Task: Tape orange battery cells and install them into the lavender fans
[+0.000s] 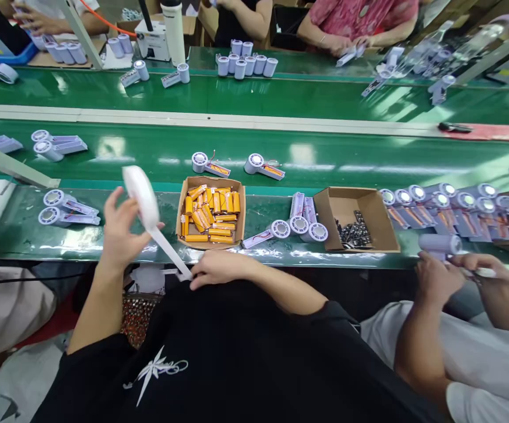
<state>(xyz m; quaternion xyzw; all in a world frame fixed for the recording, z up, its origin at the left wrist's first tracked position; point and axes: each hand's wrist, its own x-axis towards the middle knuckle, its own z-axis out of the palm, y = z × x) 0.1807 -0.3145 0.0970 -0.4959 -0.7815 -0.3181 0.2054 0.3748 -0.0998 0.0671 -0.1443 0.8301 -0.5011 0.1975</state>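
My left hand [122,229] grips a roll of white tape [141,195], raised above the bench edge. A straight strip of tape [168,251] stretches down from the roll to my right hand [221,267]. The fingers of that hand are closed on the strip's end, close to my body; a small pale piece shows by the fingertips, too unclear to name. Just beyond my right hand stands a cardboard box [242,214] of orange battery cells [213,208]. Lilac handheld fan bodies [298,224] lie right of it, and two more [58,208] lie left of my left hand.
A cardboard box [389,235] holds small dark parts. Two fan bodies with orange cells [254,164] lie on the green conveyor [148,147]. At right, a co-worker's hands [439,276] hold a fan body beside a row of others [466,201]. More people work across the line.
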